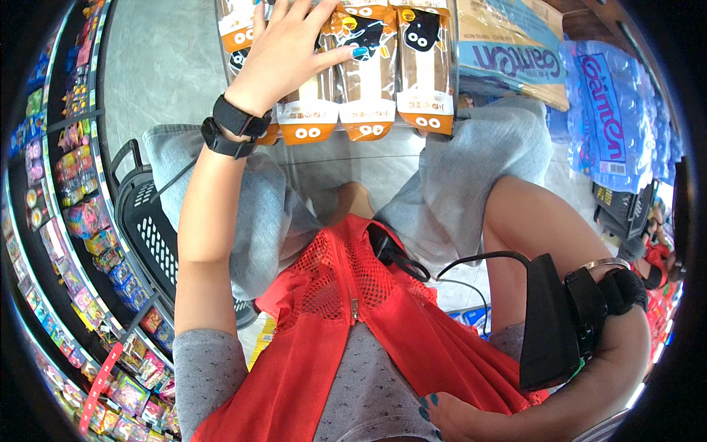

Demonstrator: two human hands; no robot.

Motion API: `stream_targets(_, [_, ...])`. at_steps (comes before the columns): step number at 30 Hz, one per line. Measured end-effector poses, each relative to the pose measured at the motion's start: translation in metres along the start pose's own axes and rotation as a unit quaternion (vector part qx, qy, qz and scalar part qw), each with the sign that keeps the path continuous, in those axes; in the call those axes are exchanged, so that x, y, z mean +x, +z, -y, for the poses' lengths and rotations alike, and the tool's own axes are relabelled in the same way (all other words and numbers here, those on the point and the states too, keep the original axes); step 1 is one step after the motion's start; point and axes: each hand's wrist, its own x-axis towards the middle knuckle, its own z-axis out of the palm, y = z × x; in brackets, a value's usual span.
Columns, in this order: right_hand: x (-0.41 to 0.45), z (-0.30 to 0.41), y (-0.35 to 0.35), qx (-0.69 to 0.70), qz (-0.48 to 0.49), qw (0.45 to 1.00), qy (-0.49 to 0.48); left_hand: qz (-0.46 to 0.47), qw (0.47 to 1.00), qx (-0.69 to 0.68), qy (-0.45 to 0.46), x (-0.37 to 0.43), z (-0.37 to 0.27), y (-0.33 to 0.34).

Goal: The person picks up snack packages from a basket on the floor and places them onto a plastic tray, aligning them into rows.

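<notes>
My left hand lies palm down, fingers spread, on several plastic-wrapped cakes or breads. Their orange and white wrappers bear black cartoon figures and writing. They stand in rows in a clear-sided tray or box between my knees. Two black straps circle my left wrist. My right hand is folded back low at the right, its fingertips close to my grey shirt; whether it grips anything is hidden. A black box-shaped device is strapped by that wrist, with a cable running to my red vest.
Shelves of small colourful packets line the left side. Beside my left leg stands a black perforated plastic basket. A Ganten carton and shrink-wrapped water bottles are at the upper right. A person in red shows at the right rim.
</notes>
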Motion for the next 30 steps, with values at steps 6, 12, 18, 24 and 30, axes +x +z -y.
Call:
stream_targets(6, [-0.016, -0.031, 0.024, 0.343, -0.172, 0.916, 0.118, -0.042, 0.998, 0.05, 0.017, -0.002, 0.012, 0.016])
stream_targets(12, [0.022, -0.041, 0.051, 0.505, -0.312, 0.704, 0.39, -0.088, 0.994, 0.066, 0.006, -0.003, 0.012, 0.028])
stream_targets(18, [0.043, -0.092, 0.135, 0.519, -0.396, 0.536, 0.535, -0.073, 0.997, 0.024, -0.019, -0.007, 0.022, 0.034])
stream_targets(24, [0.055, -0.108, 0.2, 0.527, -0.486, 0.496, 0.49, -0.115, 0.993, 0.024, -0.006, -0.006, 0.021, 0.042])
stream_targets(30, [0.04, -0.112, 0.203, 0.514, -0.544, 0.434, 0.501, -0.176, 0.984, -0.002, 0.033, -0.02, 0.03, 0.048])
